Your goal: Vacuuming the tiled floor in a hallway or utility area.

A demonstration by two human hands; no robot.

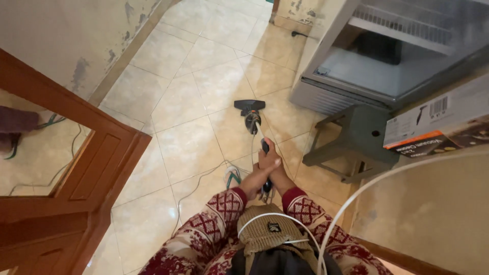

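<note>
**Both hands on the vacuum**

Head view: the left hand [256,175] and right hand [272,162] each keep a closed grip around the slim black-and-white stick vacuum [253,118], its head flat on the beige tiled floor [188,97]. Open tiles lie ahead and left; a grey plastic stool [356,140] stands close on the right, a wooden door [76,168] edges the left.

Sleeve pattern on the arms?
Dark red and cream knit diamond pattern on the sleeves, clearest in the head view.

Grey stool [356,137], cardboard box [438,125]
</note>
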